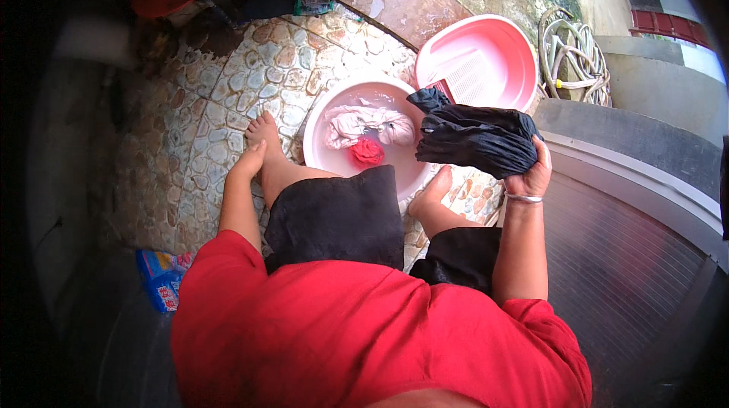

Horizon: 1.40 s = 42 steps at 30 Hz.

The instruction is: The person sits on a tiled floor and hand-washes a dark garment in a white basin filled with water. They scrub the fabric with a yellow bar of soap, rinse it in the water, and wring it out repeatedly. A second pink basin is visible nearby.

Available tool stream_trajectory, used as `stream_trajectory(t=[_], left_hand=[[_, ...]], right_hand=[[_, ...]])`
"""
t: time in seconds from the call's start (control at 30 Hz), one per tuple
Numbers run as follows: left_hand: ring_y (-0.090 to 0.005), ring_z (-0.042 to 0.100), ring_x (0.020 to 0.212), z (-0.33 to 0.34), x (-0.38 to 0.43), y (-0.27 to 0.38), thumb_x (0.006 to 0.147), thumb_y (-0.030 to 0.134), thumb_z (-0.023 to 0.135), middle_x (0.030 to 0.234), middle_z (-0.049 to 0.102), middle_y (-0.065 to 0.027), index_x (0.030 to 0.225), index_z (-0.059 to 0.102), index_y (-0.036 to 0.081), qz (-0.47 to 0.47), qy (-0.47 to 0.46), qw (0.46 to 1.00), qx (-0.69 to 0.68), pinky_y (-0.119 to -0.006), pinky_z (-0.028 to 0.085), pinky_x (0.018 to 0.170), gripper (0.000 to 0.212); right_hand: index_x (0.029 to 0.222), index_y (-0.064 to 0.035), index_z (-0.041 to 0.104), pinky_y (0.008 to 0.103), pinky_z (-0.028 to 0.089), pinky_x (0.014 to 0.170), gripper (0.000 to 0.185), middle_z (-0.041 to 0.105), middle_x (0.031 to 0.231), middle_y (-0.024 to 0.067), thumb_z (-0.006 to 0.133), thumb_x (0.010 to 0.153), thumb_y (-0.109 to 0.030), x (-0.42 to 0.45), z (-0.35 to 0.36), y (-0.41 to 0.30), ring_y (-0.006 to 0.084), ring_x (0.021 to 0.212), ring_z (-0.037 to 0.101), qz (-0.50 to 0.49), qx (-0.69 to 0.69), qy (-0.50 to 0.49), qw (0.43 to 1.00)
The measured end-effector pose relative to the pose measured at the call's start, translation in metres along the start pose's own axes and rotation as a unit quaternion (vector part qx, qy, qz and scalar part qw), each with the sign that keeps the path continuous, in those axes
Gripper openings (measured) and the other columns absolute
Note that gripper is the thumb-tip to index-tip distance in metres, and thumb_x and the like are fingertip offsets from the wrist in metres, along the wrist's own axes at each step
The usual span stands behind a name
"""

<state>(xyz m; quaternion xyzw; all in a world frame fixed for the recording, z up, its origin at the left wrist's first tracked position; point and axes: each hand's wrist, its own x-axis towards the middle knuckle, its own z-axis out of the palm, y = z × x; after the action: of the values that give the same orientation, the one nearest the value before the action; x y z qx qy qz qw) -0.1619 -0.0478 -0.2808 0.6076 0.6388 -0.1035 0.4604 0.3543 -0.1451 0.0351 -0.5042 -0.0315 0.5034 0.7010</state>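
Observation:
My right hand grips one end of a bunched dark garment. The cloth stretches left from it, over the right rim of a round white basin and across the near edge of a pink washbasin. Cloudy water fills part of the white basin. In it lie a bunched pale pink cloth and a small crumpled red cloth. Beside my left shin and foot is my left hand, thumb visible, most fingers hidden. No object shows in it.
A ribbed washboard surface shows inside the pink washbasin. Coiled hose hangs near the wall at right. A ribbed panel borders my right side. Stone-patterned tiles cover the floor. A blue printed packet lies at my left.

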Motion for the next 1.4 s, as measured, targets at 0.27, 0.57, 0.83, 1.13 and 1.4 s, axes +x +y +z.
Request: stream_trajectory(t=[0.27, 0.57, 0.83, 1.13, 1.4], left_hand=[[-0.0346, 0.063, 0.097, 0.014, 0.017, -0.025, 0.094, 0.063, 0.028, 0.097, 0.066, -0.0236, 0.107, 0.064, -0.003, -0.176, -0.039, 0.983, -0.021, -0.046, 0.049, 0.084, 0.076], [-0.038, 0.062, 0.092, 0.013, -0.002, -0.001, 0.094, 0.057, 0.031, 0.103, 0.063, -0.0274, 0.09, 0.063, -0.011, -0.095, 0.083, 0.964, -0.233, -0.043, 0.048, 0.084, 0.075], [-0.0383, 0.061, 0.103, 0.014, -0.001, -0.008, 0.095, 0.051, 0.035, 0.114, 0.061, -0.0272, 0.105, 0.064, -0.005, -0.081, 0.036, 0.996, 0.003, -0.042, 0.049, 0.088, 0.064], [-0.0424, 0.057, 0.109, 0.011, 0.0, -0.003, 0.093, 0.047, 0.041, 0.115, 0.06, -0.0291, 0.106, 0.065, -0.005, -0.062, -0.009, 0.998, -0.009, -0.046, 0.043, 0.097, 0.059], [-0.0376, 0.059, 0.11, 0.005, -0.018, 0.018, 0.09, 0.048, 0.047, 0.113, 0.063, -0.0254, 0.105, 0.066, -0.004, -0.096, 0.078, 0.988, -0.097, -0.043, 0.044, 0.097, 0.057]], right_hand=[[0.112, 0.0033, 0.061, 0.0448, 0.049, 0.095, 0.033, 0.067, 0.109, 0.0172, 0.049, 0.091, -0.019, 0.004, 0.019, 0.009, 0.0325, 0.101, 0.063, 0.012, -0.01, -0.015, 1.0], [0.111, 0.0029, 0.061, 0.0454, 0.049, 0.095, 0.032, 0.067, 0.109, 0.0176, 0.049, 0.091, -0.019, -0.006, 0.024, 0.011, 0.033, 0.101, 0.063, 0.014, -0.031, 0.004, 0.999], [0.114, 0.0032, 0.06, 0.0454, 0.047, 0.098, 0.035, 0.066, 0.112, 0.0178, 0.05, 0.09, -0.02, -0.006, 0.024, 0.012, 0.033, 0.105, 0.062, 0.027, -0.046, -0.011, 0.999], [0.113, 0.0032, 0.061, 0.0453, 0.047, 0.098, 0.034, 0.066, 0.112, 0.0182, 0.049, 0.091, -0.019, -0.006, 0.031, 0.013, 0.0331, 0.105, 0.062, 0.033, -0.033, -0.034, 0.998], [0.113, 0.0031, 0.061, 0.0468, 0.046, 0.098, 0.033, 0.066, 0.113, 0.018, 0.05, 0.091, -0.02, 0.0, 0.028, 0.014, 0.0335, 0.105, 0.062, 0.057, -0.026, -0.051, 0.997]])
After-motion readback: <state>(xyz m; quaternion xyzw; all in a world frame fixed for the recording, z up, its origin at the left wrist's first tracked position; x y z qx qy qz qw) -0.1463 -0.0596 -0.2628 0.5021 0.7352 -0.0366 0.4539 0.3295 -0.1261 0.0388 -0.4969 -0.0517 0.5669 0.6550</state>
